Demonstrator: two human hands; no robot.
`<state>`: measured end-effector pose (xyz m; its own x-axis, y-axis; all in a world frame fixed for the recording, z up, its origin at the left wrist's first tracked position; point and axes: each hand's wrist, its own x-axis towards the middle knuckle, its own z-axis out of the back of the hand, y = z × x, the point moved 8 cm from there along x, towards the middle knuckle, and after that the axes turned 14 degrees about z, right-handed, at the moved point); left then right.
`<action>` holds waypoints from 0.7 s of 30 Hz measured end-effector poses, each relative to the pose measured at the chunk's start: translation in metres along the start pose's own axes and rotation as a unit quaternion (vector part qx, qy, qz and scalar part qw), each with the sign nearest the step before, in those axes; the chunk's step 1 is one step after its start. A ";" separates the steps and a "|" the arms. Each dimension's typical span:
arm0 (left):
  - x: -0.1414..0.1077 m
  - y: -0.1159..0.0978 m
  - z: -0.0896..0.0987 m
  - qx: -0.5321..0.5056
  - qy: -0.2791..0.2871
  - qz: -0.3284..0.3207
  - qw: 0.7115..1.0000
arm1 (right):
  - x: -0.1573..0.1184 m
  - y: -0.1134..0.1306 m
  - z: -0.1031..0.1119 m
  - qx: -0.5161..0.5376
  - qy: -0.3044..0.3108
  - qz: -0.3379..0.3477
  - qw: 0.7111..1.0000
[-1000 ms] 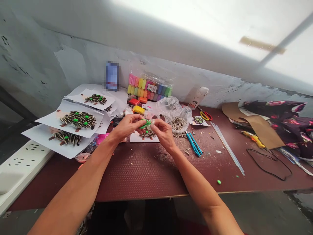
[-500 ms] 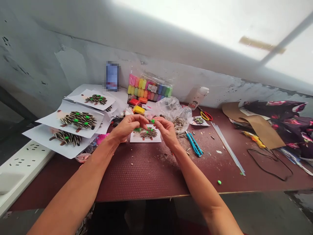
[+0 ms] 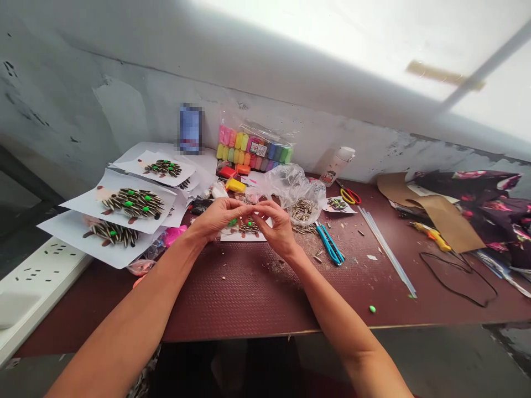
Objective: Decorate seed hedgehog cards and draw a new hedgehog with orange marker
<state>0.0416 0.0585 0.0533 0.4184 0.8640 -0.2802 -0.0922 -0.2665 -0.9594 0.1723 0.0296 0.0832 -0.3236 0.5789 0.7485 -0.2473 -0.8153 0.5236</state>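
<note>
From my remote seat, the dark red tabletop [image 3: 236, 301] fills the lower view, beneath a scuffed grey wall [image 3: 62, 94]. To the left lie overlapping white sheets [image 3: 70, 235], each bearing rows of striped sunflower seeds dotted with green. Behind them stands a clear pack of coloured modelling clay [image 3: 253, 146], with a crumpled plastic bag of seeds [image 3: 290, 185] to its right. Farther right I can make out a blue craft knife [image 3: 328, 244], red-and-yellow scissors [image 3: 349, 195] and glue sticks [image 3: 385, 251].

The change on my screen is at the centre, where the two hands have closed in on each other. The left hand [image 3: 215, 218] and right hand [image 3: 276, 226] are both curled, with their fingertips meeting above a small white card [image 3: 244, 237]. They hide most of the card, and only part of its seed rows [image 3: 249, 228] shows below them. Whatever lies between the fingers is hidden, so I cannot tell what either hand has hold of. The green bit that showed at the right fingertips a moment ago is out of sight. A green speck [image 3: 233, 222] shows just under the left hand, and a stray green ball [image 3: 372, 309] lies well apart on the tabletop.
</note>
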 end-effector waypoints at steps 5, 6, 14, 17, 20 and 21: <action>-0.001 -0.003 0.008 -0.031 -0.018 -0.006 0.999 | 0.002 0.014 0.001 -0.116 0.043 0.079 0.989; -0.002 -0.004 0.008 -0.031 -0.019 -0.006 0.999 | 0.003 0.015 0.003 -0.119 0.036 0.082 0.989; -0.001 0.001 0.010 -0.051 -0.023 0.004 0.998 | 0.006 0.015 0.009 -0.090 0.001 0.033 0.995; 0.001 0.004 0.010 -0.055 -0.023 0.017 0.998 | 0.006 0.012 0.010 -0.091 -0.008 0.023 0.996; 0.001 0.005 0.005 -0.051 -0.005 0.035 0.998 | 0.005 0.006 0.009 -0.077 -0.006 0.001 0.997; 0.001 0.005 0.003 -0.051 0.003 0.035 0.998 | 0.004 0.003 0.008 -0.063 -0.005 -0.013 0.998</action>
<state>0.0388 0.0595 0.0486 0.4194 0.8393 -0.3459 -0.0282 -0.3688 -0.9291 0.1774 0.0294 0.0905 -0.3074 0.5992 0.7392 -0.3683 -0.7912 0.4882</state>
